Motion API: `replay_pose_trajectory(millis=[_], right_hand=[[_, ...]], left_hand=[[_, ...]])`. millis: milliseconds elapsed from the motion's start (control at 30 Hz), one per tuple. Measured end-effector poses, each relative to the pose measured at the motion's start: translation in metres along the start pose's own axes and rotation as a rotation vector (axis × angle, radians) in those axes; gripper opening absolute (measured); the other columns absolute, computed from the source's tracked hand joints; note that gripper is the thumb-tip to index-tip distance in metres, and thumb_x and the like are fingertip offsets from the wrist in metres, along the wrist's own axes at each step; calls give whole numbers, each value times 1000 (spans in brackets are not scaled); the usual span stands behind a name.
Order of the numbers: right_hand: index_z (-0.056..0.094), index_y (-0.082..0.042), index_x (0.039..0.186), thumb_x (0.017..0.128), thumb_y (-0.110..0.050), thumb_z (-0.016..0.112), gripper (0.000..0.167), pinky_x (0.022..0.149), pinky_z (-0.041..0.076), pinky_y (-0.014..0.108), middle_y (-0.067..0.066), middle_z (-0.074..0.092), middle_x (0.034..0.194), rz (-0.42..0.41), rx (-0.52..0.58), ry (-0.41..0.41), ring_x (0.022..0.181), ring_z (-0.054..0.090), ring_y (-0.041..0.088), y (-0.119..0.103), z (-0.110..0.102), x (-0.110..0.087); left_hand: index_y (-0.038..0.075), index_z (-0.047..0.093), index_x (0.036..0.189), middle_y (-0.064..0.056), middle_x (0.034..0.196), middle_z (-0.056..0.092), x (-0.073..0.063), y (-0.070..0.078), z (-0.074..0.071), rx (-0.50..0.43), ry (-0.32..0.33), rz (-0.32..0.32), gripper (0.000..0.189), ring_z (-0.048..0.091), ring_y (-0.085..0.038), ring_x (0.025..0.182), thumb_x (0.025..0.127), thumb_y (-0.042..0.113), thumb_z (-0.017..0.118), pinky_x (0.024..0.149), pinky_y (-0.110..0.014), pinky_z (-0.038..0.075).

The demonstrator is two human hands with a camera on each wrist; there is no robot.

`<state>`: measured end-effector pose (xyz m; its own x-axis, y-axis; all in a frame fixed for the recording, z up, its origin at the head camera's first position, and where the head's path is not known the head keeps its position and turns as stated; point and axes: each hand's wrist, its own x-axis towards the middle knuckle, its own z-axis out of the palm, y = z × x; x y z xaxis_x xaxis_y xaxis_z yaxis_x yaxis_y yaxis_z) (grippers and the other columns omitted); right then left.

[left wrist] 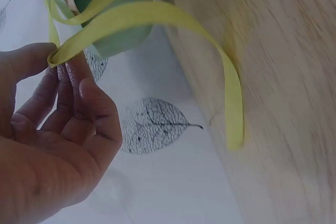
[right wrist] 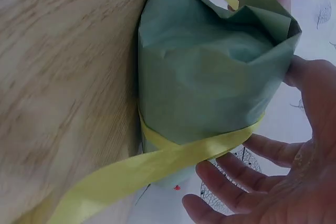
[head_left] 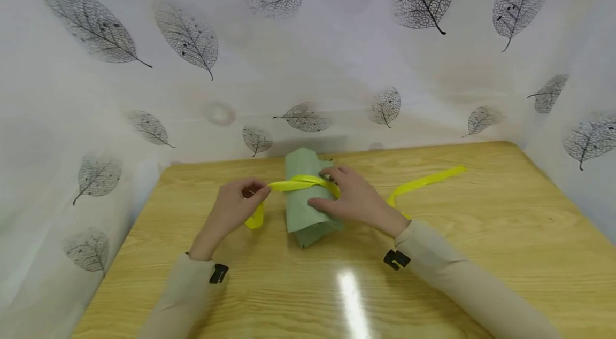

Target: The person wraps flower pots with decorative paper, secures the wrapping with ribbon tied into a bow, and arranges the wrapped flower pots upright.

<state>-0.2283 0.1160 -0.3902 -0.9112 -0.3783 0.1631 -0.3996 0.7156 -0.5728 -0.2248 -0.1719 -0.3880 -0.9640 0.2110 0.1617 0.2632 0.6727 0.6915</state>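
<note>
A pale green paper-wrapped bundle [head_left: 300, 210] lies on the wooden table, its folded end [right wrist: 210, 72] facing the right wrist camera. A yellow ribbon [head_left: 305, 183] runs round its middle. Left of the bundle, my left hand [head_left: 238, 202] pinches the ribbon between thumb and fingertips; a loose tail [left wrist: 233, 103] hangs from that pinch. My right hand [head_left: 358, 197] rests on the bundle, thumb and fingers spread to either side of the ribbon band. In the right wrist view its fingers [right wrist: 231, 182] lie relaxed by the band.
Another ribbon tail [head_left: 428, 179] stretches across the table [head_left: 481, 264] to the right. Behind the table hangs a white sheet [head_left: 337, 61] printed with dark leaves. Each sleeve carries a small black clip [head_left: 397, 259] at the cuff.
</note>
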Motion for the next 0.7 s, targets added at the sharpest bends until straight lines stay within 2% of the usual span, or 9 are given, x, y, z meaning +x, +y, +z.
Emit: replay_pose_trajectory(millis=[167, 300, 367, 433, 533, 600, 700], right_hand=[[62, -13, 131, 87, -61, 72, 66, 80, 55, 39, 5, 61, 120, 30, -40, 1, 98, 62, 20, -11, 7, 3], [64, -12, 123, 87, -60, 73, 60, 70, 49, 32, 4, 59, 111, 30, -47, -6, 87, 57, 18, -18, 9, 5], [64, -12, 120, 87, -59, 73, 58, 68, 48, 31, 5, 59, 108, 26, -47, -4, 84, 56, 17, -20, 9, 6], [63, -12, 121, 87, -58, 73, 58, 67, 47, 31, 6, 58, 108, 26, -37, -5, 82, 55, 18, -21, 9, 6], [61, -11, 122, 88, -60, 72, 60, 66, 46, 31, 8, 57, 108, 35, -13, -5, 81, 54, 19, -21, 8, 5], [60, -11, 122, 88, -60, 71, 61, 67, 46, 31, 10, 56, 109, 45, 4, -9, 82, 54, 20, -21, 7, 4], [59, -11, 121, 88, -59, 71, 60, 68, 46, 31, 10, 56, 108, 72, 19, 3, 84, 55, 21, -17, 4, 1]], left_hand=[[14, 74, 113, -3, 101, 76, -6, -8, -13, 33, -3, -15, 23, 68, -18, 91, 101, 32, 66, 81, -36, 55], [13, 68, 128, -6, 114, 75, -6, 2, -13, 46, -7, -34, 38, 70, -24, 104, 102, 41, 63, 88, -43, 58], [12, 62, 136, -9, 121, 73, -3, 11, -7, 35, -48, -62, 51, 70, -26, 110, 100, 48, 62, 90, -44, 59], [10, 59, 140, -12, 125, 72, 2, 21, 3, 8, -120, -105, 61, 71, -27, 110, 98, 54, 62, 88, -44, 60], [7, 61, 139, -13, 125, 73, 10, 29, 21, -14, -227, -158, 63, 72, -26, 107, 98, 55, 63, 85, -40, 61], [7, 65, 134, -12, 123, 74, 13, 31, 31, -47, -246, -176, 57, 72, -24, 107, 99, 51, 64, 85, -39, 60], [9, 69, 130, -9, 123, 74, 15, 32, 41, -116, -240, -162, 47, 69, -25, 113, 100, 45, 64, 91, -40, 58]])
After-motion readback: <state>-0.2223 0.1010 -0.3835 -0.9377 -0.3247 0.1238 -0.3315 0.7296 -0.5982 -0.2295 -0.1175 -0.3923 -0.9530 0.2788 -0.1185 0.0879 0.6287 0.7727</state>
